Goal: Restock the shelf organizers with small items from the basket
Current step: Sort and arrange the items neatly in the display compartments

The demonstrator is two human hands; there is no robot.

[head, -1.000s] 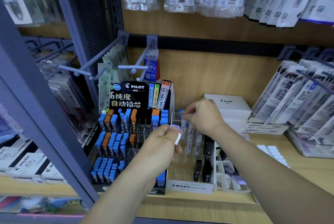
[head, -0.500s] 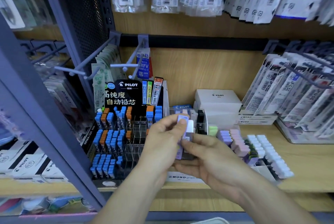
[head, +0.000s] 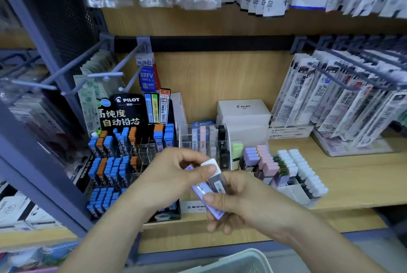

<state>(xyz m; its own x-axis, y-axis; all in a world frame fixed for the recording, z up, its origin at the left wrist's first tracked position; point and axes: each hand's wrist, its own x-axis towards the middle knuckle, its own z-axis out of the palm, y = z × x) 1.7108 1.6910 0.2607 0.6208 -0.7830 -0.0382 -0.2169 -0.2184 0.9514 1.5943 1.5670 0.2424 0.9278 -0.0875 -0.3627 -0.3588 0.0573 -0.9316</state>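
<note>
Several pastel lead cases (head: 202,138) stand upright in the clear organizer (head: 184,138).

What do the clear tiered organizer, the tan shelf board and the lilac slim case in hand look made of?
Clear tiered organizer: likely acrylic, glossy; contents show through its walls.
Tan shelf board: wood or wood-grain laminate, matte; grain lines show.
Lilac slim case: probably translucent plastic, shiny; a bright glare streak runs along it.
</note>
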